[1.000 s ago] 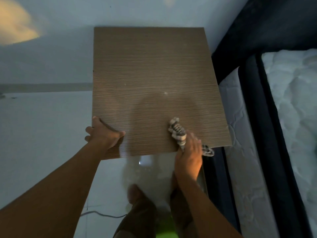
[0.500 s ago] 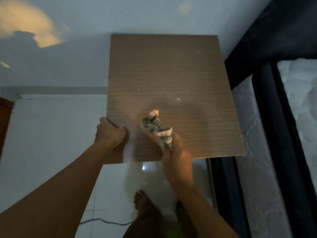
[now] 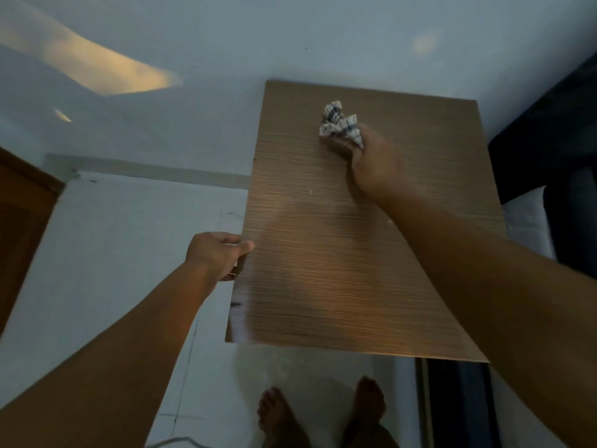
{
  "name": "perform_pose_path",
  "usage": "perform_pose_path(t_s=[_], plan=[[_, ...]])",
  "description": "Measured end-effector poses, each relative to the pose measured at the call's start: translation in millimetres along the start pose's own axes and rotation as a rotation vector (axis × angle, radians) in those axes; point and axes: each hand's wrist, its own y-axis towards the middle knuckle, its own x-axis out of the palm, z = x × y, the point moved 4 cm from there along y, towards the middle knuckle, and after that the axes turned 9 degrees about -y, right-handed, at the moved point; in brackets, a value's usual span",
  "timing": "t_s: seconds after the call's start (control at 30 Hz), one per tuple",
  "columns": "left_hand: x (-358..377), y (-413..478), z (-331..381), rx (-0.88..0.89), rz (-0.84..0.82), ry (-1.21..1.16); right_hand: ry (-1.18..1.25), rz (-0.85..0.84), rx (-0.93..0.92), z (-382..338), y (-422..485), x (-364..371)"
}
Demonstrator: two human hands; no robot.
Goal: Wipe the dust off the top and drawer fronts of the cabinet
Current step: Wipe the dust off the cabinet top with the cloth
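Gripping cloth [image 3: 340, 126], right hand [image 3: 371, 163]

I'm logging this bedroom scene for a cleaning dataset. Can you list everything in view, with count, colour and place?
cabinet top: one, brown wood grain, centre
cloth: one, white with dark checks, crumpled on the cabinet's far part
wall: pale blue-grey, behind
floor: pale tiles, left and below
door: brown, far left
bed: dark frame, white mattress, right
left hand: gripping the cabinet's left edge
right hand: holding the cloth
feet: two, bare, bottom
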Motion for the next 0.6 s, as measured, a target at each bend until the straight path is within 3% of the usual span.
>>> perform_pose_path(t_s=[0.07,0.23,0.4,0.6], plan=[[-1.1,1.8,-1.6,-0.014,-0.032,-0.027,-0.029,-0.069,-0.052,-10.3,6.2,26.9],[-5.8,4.2,-0.5,-0.038,-0.096,-0.033,0.005,-0.013,-0.208,-47.0,-42.5,47.8],[-11.9,3.4,-0.2,-0.102,-0.179,-0.059,0.01,-0.183,-0.513,-74.5,-142.8,45.4],[-16.1,0.2,9.6,-0.131,-0.201,-0.03,0.064,-0.333,-0.726,-70.8,-249.0,45.3]])
